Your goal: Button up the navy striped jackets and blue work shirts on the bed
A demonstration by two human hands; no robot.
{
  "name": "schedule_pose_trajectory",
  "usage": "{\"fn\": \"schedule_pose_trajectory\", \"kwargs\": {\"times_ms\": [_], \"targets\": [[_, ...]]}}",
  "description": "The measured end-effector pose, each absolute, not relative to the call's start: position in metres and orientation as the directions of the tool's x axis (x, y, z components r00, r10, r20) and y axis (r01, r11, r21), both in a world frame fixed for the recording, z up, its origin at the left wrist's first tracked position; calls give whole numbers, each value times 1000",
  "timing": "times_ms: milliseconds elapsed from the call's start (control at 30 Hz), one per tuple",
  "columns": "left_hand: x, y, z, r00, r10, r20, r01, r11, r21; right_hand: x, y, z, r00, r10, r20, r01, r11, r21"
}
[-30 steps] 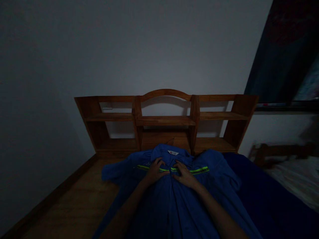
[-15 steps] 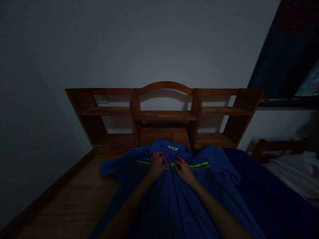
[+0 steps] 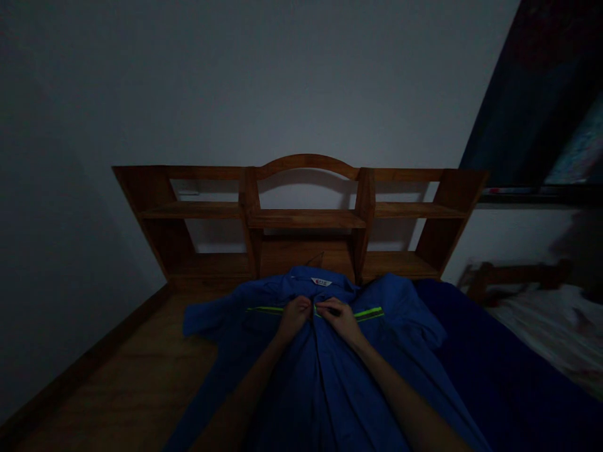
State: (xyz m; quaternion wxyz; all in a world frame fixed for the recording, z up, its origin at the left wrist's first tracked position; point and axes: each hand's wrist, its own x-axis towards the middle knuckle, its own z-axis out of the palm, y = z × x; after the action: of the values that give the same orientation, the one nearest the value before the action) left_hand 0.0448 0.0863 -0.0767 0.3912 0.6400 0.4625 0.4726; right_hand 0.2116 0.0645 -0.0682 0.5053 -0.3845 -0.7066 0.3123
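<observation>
A blue short-sleeved shirt (image 3: pixel 292 389) lies spread out with its front up and its collar at the far end. It has a white label (image 3: pixel 321 282) inside the collar and yellow-green stripes across the chest. Just below the collar, my left hand (image 3: pixel 296 317) pinches the edge of the front opening. My right hand (image 3: pixel 340 319) is close beside it, its fingers closed on the opposite front edge at the stripe. Whether a button sits between the fingertips is too dark and small to tell.
Behind the shirt stands a wooden headboard with shelves (image 3: pixel 306 218), against a pale wall (image 3: pixel 282 81). Bare wooden boards (image 3: pixel 127 376) show on the left. Dark blue cloth (image 3: pixel 499 364) lies on the right, with pale bedding (image 3: pixel 560 320) beyond it and a dark curtain (image 3: pixel 527 107) above.
Both hands have come closer together at the shirt's front opening, and their fingers have closed into pinches. The view has shifted slightly to the right.
</observation>
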Motion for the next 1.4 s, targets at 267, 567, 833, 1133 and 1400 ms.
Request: {"fn": "schedule_pose_trajectory", "kwargs": {"times_ms": [267,567,833,1133,1400], "targets": [[40,78,-76,179,937,301,169,-331,928,209,57,-63,-172,852,495,368,521,-770],[46,66,-72,103,915,391,215,-404,889,212,66,-69,-137,887,442,298,462,-835],[50,64,-69,44,966,256,212,-259,942,217,78,-78,-206,915,347,248,392,-886],[57,69,-88,-132,982,137,237,-103,966,214,75,-82,-260,905,336,256,400,-880],[57,67,-89,-148,974,173,236,-135,962,214,72,-79,-247,910,333,277,396,-875]]}}
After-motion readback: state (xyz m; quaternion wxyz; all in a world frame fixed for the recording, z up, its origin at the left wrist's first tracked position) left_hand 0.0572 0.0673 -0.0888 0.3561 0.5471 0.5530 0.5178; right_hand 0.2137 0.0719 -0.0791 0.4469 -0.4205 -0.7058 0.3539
